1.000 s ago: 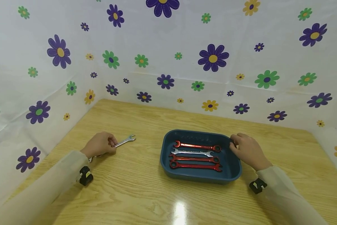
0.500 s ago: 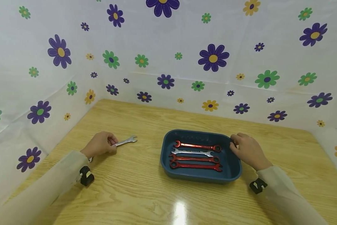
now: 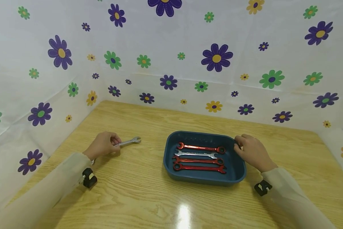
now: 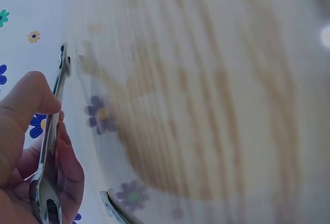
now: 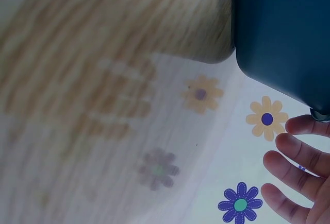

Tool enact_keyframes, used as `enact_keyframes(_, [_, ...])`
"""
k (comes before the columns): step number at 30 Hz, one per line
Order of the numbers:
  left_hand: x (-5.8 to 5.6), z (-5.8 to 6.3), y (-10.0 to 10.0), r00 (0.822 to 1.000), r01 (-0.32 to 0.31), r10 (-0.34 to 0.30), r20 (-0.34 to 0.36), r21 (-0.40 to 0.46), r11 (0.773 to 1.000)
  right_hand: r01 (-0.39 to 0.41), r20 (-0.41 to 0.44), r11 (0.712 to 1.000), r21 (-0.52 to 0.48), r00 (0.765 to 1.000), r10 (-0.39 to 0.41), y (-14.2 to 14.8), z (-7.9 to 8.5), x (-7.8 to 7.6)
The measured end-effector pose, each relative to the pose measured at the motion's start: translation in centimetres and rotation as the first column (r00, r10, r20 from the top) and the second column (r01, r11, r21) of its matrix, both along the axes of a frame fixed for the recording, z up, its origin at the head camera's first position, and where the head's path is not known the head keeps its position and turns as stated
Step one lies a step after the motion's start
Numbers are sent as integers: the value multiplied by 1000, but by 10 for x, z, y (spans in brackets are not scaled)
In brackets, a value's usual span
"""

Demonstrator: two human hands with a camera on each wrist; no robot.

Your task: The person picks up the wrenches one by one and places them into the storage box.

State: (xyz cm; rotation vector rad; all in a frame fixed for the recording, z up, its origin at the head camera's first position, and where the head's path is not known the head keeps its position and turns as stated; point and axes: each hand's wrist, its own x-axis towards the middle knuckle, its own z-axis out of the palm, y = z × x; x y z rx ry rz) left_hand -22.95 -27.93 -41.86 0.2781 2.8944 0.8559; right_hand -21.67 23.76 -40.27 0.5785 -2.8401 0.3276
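In the head view, my left hand [image 3: 104, 144] holds a silver wrench [image 3: 128, 142] just above the tabletop at the left. The left wrist view shows the wrench [image 4: 49, 152] pinched between thumb and fingers. A second silver wrench [image 4: 116, 208] lies on the table below this hand, mostly hidden in the head view. My right hand [image 3: 254, 152] grips the right rim of a dark blue plastic tray [image 3: 204, 182]; in the right wrist view the fingers [image 5: 294, 167] are spread beside the tray's wall, the thumb hidden. Inside the tray, a silver wrench [image 3: 196, 154] lies among red wrenches [image 3: 201, 148] in a row.
The wooden table [image 3: 137, 190] has light glare near its front. A white flowered cloth [image 3: 165, 63] hangs behind and along the sides. Bare tabletop lies between the left hand and the tray. A small black device [image 3: 89, 178] sits on the left wrist.
My left hand has shifted slightly right and up, and the wrench it holds has turned closer to level. The right hand and the tray stay in place.
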Motion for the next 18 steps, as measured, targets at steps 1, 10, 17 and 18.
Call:
enact_keyframes(1, [0,-1,0,1000,-2,2,-4,-2,1000,0,-1,1000,1,1000,0,0,0,0])
enact_keyframes(10, [-2,-1,2,999,-14,15,-48,17,1000,3,-4,1000,9,1000,-3,0,-2,0])
enact_keyframes(17, [-4,3,8,996,9,-7,-91,22,1000,1,-6,1000,4,1000,-1,0,-2,1])
enact_keyframes(18, [-4,3,9,996,16,-13,-94,31,999,2,-5,1000,4,1000,-2,0,-2,1])
